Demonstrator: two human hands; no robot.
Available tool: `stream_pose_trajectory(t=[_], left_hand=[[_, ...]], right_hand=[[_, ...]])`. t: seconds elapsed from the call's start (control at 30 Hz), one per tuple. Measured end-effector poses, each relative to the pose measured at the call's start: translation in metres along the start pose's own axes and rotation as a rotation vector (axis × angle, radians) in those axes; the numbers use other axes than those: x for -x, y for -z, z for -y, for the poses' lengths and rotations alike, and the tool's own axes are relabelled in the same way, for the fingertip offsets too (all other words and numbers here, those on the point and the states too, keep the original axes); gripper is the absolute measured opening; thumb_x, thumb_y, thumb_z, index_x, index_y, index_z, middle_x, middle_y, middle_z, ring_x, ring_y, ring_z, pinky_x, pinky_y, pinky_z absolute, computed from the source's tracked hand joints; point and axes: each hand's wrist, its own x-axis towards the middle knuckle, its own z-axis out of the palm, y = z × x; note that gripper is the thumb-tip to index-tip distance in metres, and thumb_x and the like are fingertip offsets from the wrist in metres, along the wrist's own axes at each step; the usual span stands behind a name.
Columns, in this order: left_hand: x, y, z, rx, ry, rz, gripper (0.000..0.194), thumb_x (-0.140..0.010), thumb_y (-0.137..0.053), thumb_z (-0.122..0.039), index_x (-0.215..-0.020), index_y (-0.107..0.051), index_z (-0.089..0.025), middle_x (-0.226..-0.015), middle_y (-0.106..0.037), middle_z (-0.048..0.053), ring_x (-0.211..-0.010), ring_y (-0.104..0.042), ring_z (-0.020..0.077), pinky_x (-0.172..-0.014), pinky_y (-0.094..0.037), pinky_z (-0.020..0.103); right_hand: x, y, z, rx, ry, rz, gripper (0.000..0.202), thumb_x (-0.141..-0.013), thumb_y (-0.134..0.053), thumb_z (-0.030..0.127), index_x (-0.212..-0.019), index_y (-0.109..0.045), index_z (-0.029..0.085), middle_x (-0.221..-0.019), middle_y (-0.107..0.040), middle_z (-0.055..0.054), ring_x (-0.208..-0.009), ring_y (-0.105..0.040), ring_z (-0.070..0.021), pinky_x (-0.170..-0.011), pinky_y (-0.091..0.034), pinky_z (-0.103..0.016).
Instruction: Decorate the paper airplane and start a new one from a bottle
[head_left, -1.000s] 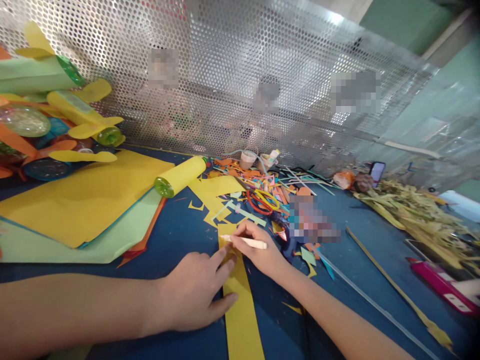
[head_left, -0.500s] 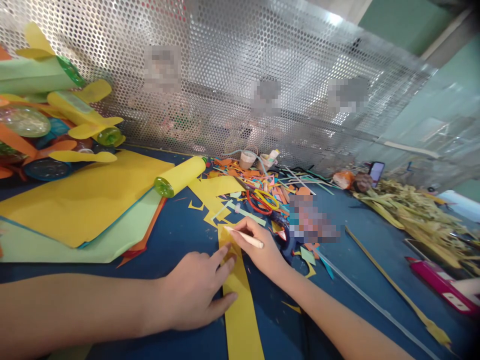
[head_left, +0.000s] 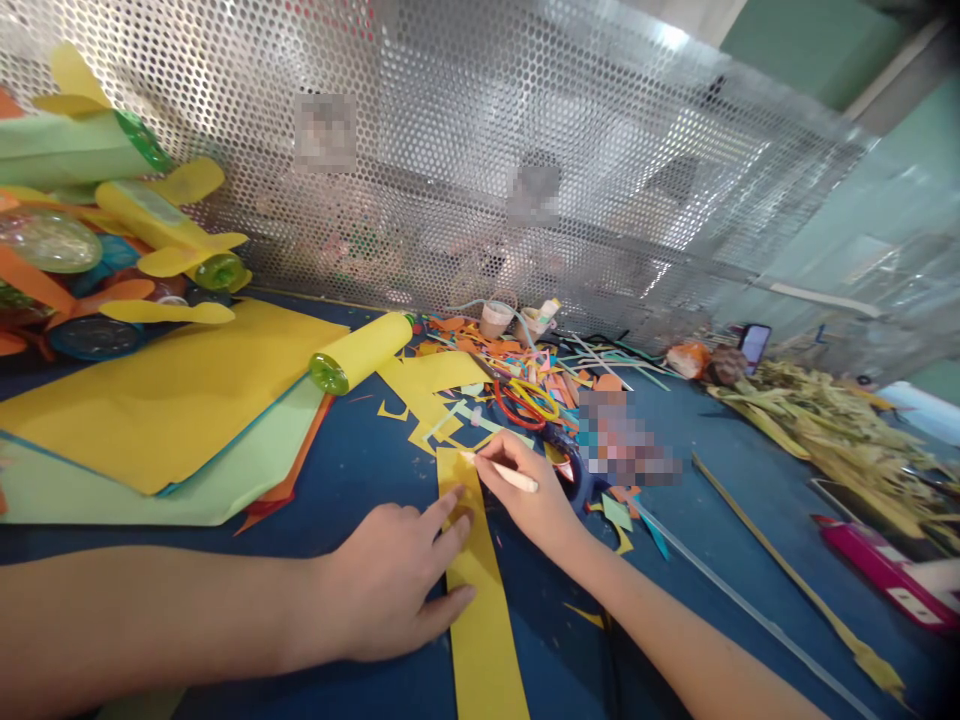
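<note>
A long yellow paper strip (head_left: 484,620) lies on the blue table, running from the bottom edge up to the middle. My left hand (head_left: 401,580) rests on its left side with fingers spread, pressing it down. Between the fingers of my right hand (head_left: 532,495) is a slim white pen (head_left: 517,478), its tip touching the strip near the top right corner. Any mark under the tip is too small to make out. Just beyond the strip are yellow paper scraps (head_left: 435,428) and a pair of scissors with red and yellow handles (head_left: 525,400).
Stacked coloured sheets (head_left: 180,390) and a yellow-wrapped bottle (head_left: 364,352) lie to the left, below several paper-decorated bottles (head_left: 161,225). A perforated metal screen (head_left: 450,150) closes off the back. At right are dried husks (head_left: 832,420), a stick (head_left: 795,575) and a pink object (head_left: 885,575).
My right hand has slid the pen tip a little rightward along the strip's top end. My left hand stays in place on the paper.
</note>
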Motion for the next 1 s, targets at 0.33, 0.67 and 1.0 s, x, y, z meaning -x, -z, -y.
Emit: stream_pose_trajectory(t=[0.33,0.67,1.0], left_hand=[[-0.001,-0.001,0.001,0.025,0.0,0.0,0.055,-0.089,-0.032,-0.045,-0.13,-0.044,-0.01,-0.137,-0.042,0.021,-0.084,-0.066,0.0305,-0.067,-0.055,0.046],[-0.001,0.001,0.001,0.014,-0.002,-0.014,0.053,-0.089,-0.033,-0.044,-0.127,-0.046,-0.01,-0.135,-0.043,0.022,-0.08,-0.066,0.0296,-0.065,-0.055,0.046],[0.0,0.001,0.0,0.015,0.003,-0.024,0.052,-0.089,-0.033,-0.044,-0.126,-0.047,-0.011,-0.137,-0.042,0.019,-0.079,-0.066,0.0289,-0.064,-0.055,0.047]], right_hand=[[0.0,0.005,0.0,0.053,-0.024,-0.011,0.017,-0.085,-0.051,0.031,-0.072,-0.048,0.021,-0.063,-0.048,0.004,-0.059,-0.045,-0.0115,-0.054,-0.035,-0.022],[0.002,0.009,-0.001,0.109,-0.027,-0.038,0.019,-0.082,-0.052,0.03,-0.068,-0.044,0.02,-0.059,-0.046,0.005,-0.054,-0.042,-0.0106,-0.051,-0.032,-0.021],[0.003,0.012,-0.001,0.107,-0.065,-0.038,0.017,-0.079,-0.053,0.026,-0.065,-0.043,0.02,-0.055,-0.045,0.005,-0.051,-0.04,-0.0097,-0.047,-0.03,-0.021]])
